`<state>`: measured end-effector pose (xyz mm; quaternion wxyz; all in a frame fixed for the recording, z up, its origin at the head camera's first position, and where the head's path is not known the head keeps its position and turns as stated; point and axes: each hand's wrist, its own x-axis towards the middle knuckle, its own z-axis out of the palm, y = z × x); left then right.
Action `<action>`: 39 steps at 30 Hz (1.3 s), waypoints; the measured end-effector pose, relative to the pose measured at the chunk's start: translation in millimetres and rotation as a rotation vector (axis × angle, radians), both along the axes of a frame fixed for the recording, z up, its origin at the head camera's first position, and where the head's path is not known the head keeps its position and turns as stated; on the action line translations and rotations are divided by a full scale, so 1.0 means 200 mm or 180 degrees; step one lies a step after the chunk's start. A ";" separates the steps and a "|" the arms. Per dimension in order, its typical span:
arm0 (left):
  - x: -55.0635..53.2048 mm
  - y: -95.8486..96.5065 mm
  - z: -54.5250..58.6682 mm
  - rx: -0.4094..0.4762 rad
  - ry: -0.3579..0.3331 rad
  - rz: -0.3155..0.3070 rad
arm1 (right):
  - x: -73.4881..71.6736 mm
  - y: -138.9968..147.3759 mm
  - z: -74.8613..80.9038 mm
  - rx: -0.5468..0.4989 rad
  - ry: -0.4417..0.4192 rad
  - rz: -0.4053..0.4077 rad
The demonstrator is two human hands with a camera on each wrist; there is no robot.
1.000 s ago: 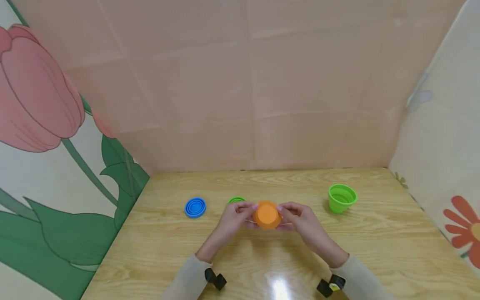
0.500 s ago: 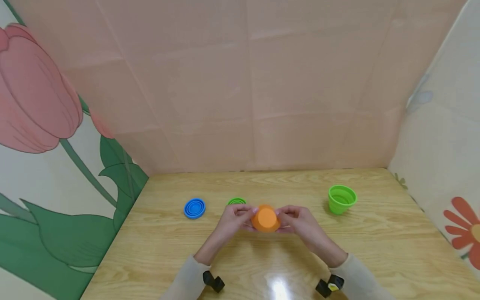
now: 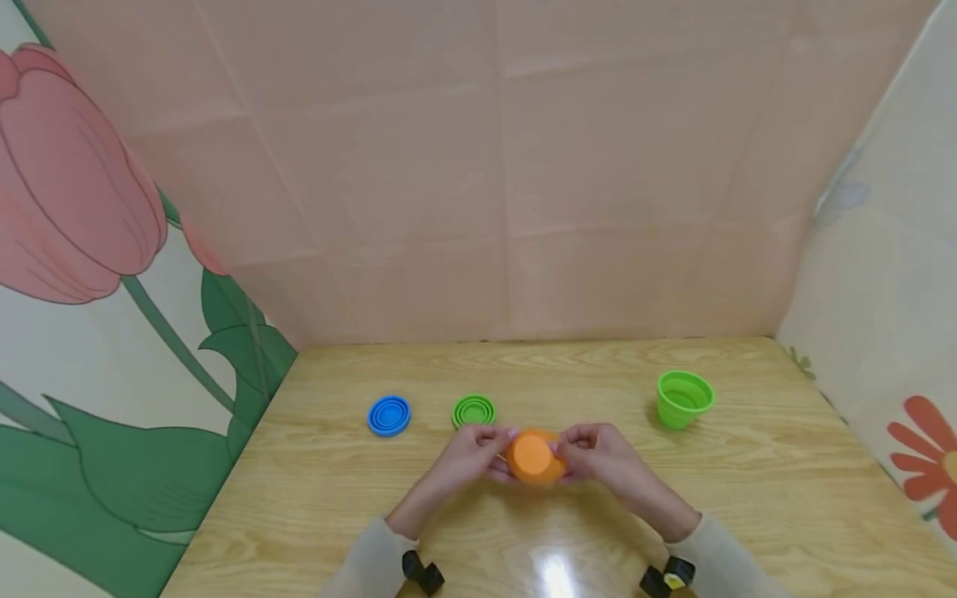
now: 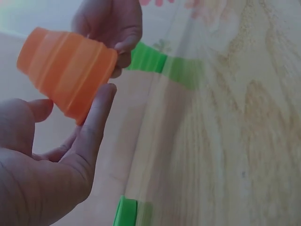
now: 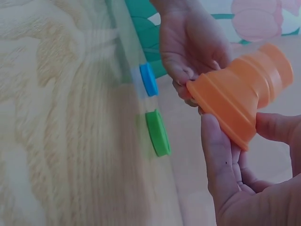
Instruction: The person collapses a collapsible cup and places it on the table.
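An orange collapsible cup [image 3: 532, 458] is held between both hands above the table, its base turned toward the head camera. The left wrist view shows its ribbed wall [image 4: 70, 66] stretched out, while in the right wrist view the wall bends unevenly on the thumb side. My left hand [image 3: 469, 455] grips the rim from the left, thumb on the wall and fingers along the rim. From the right, my right hand [image 3: 609, 461] pinches the cup, its thumb pressing the wall. A flattened green cup [image 3: 474, 410] lies just beyond the left hand. The orange cup's inside is hidden.
A flattened blue cup [image 3: 389, 415] lies left of the flattened green one. At the right stands an expanded green cup [image 3: 684, 400], mouth up. The wooden table [image 3: 299, 498] ends at a pink backdrop [image 3: 493, 208], with printed panels on both sides.
Both hands have come down and nearer the body with the orange cup, uncovering more of the flattened green cup. The orange cup's base now sits further left against its rim.
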<state>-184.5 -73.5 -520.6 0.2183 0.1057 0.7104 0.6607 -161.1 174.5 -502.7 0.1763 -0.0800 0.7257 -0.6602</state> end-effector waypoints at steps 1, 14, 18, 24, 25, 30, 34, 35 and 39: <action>0.00 0.01 0.00 -0.0004 -0.0034 0.0009 | 0.00 0.00 -0.01 -0.0001 0.0008 0.0026; 0.00 0.03 -0.03 0.0116 -0.0237 -0.0091 | -0.01 0.03 -0.04 0.0088 0.0095 0.0025; 0.00 0.03 -0.02 0.0046 -0.0276 -0.0128 | -0.01 0.03 -0.03 0.0175 0.0186 0.0034; 0.00 0.04 -0.02 0.0044 -0.0287 -0.0151 | -0.01 0.03 -0.02 0.0275 0.0281 0.0050; 0.00 0.04 -0.02 0.0049 -0.0282 -0.0155 | -0.01 0.03 -0.02 0.0283 0.0291 0.0050; 0.00 0.04 -0.02 0.0065 -0.0241 -0.0201 | -0.01 0.03 -0.01 0.0302 0.0319 0.0018; 0.00 0.03 0.00 0.0166 -0.0251 -0.0261 | -0.02 0.04 0.00 0.0309 0.0357 -0.0054; 0.00 0.03 0.01 0.0208 -0.0272 -0.0287 | -0.02 0.04 0.00 0.0299 0.0366 -0.0071; 0.00 0.01 0.03 0.0374 -0.0317 -0.0418 | -0.03 0.06 0.01 0.0270 0.0403 -0.0087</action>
